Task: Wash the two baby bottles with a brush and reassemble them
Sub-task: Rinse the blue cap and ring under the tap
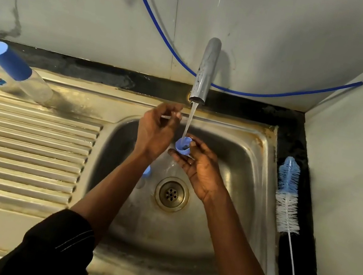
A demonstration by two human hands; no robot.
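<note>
The brush (288, 197) lies right of the sink (222, 217). Over the sink, the right hand (197, 164) holds a blue cup (182, 146) in its fingers under the tap (206, 69) water. The left hand (155, 130) pinches a thin white stick (170, 117). Two bottles (17, 72) sit far left.

Bottles (23, 78) on drainboard (23, 146), left of basin (230, 170); brush (288, 197) right; cap (183, 146) under tap (205, 71).

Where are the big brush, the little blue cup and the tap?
big brush (288, 212): head view, on its white bristles.
little blue cup (181, 149): head view, on its outer wall.
tap (206, 69): head view, on its metal spout.
</note>
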